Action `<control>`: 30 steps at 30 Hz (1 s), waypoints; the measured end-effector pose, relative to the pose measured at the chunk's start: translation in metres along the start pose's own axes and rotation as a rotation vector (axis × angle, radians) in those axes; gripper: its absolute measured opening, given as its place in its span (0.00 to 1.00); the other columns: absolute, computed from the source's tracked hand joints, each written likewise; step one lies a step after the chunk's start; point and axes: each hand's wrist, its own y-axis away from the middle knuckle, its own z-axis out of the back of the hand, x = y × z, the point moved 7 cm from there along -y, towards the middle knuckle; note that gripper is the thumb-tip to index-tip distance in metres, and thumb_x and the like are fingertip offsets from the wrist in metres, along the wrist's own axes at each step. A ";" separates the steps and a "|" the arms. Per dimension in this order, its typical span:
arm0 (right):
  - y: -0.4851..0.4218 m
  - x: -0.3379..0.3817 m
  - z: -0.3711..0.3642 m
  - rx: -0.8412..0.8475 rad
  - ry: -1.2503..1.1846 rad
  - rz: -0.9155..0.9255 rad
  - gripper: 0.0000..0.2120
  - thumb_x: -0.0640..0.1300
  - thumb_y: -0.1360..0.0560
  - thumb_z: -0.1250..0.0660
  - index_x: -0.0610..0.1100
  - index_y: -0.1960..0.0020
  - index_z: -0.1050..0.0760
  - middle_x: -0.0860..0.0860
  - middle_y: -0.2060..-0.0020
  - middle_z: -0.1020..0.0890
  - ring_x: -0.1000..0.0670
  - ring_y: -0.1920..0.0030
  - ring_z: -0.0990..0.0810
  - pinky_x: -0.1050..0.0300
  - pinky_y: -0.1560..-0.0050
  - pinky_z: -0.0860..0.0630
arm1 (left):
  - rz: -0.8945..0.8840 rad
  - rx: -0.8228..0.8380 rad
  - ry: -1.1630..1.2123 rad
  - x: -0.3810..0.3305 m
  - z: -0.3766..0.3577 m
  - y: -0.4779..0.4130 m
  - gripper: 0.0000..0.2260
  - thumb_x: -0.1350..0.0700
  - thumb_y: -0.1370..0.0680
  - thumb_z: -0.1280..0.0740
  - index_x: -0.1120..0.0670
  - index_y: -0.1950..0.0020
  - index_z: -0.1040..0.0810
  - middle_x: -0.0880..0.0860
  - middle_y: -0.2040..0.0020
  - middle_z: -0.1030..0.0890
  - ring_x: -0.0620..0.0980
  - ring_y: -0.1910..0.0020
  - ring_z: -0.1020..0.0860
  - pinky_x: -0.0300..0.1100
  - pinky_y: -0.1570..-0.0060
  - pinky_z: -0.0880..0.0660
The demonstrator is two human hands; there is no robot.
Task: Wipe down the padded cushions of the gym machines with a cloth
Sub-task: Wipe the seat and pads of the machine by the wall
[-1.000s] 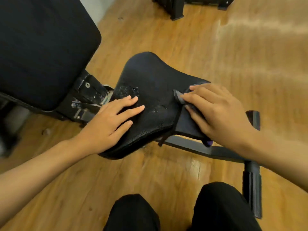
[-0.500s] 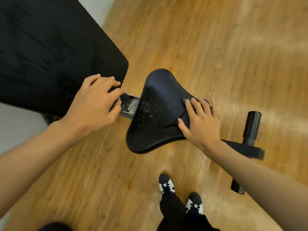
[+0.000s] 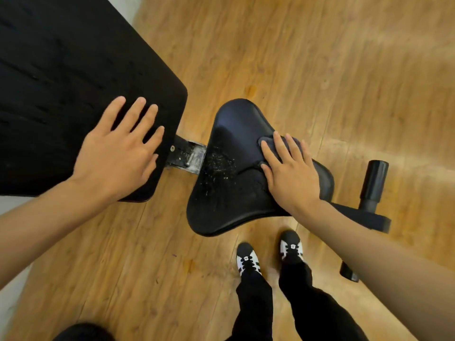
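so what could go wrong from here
The right hand only presses the cloth flat, so it may bunch or slip out. The speckled patch on the seat cushion near the metal bracket lies outside the cloth and could be missed. The left hand rests on the back pad; if that pad pivots, balance could go.

Bare left hand (image 3: 115,156) at left centre of frame: palm down, flat, fingers straight, slightly spread, pointing up-frame. Bare left forearm (image 3: 37,230) entering from lower left. Bare right hand (image 3: 291,175) right of centre: palm down, fingers extended, pressing flat. Bare right forearm (image 3: 384,257) entering from lower right.
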 end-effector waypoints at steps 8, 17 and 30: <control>0.083 -0.010 -0.006 0.082 0.075 0.254 0.28 0.55 0.14 0.50 0.45 0.18 0.42 0.44 0.18 0.44 0.43 0.18 0.50 0.40 0.19 0.50 | -0.026 0.103 -0.191 -0.003 -0.006 -0.003 0.27 0.45 0.15 0.51 0.51 0.17 0.39 0.63 0.16 0.50 0.64 0.16 0.52 0.63 0.20 0.58; 0.063 -0.018 0.002 0.045 -0.001 0.071 0.25 0.50 0.14 0.52 0.43 0.19 0.40 0.44 0.19 0.41 0.43 0.18 0.48 0.38 0.19 0.50 | -0.056 0.152 -0.222 -0.006 -0.010 -0.006 0.28 0.47 0.16 0.53 0.53 0.16 0.42 0.64 0.16 0.52 0.65 0.16 0.55 0.64 0.21 0.62; 0.071 -0.029 0.013 0.029 -0.017 -0.048 0.25 0.47 0.13 0.51 0.37 0.19 0.42 0.39 0.20 0.40 0.39 0.18 0.47 0.39 0.19 0.49 | -0.103 0.208 -0.355 -0.009 -0.013 -0.006 0.29 0.43 0.15 0.56 0.51 0.15 0.50 0.64 0.16 0.57 0.66 0.17 0.58 0.67 0.22 0.60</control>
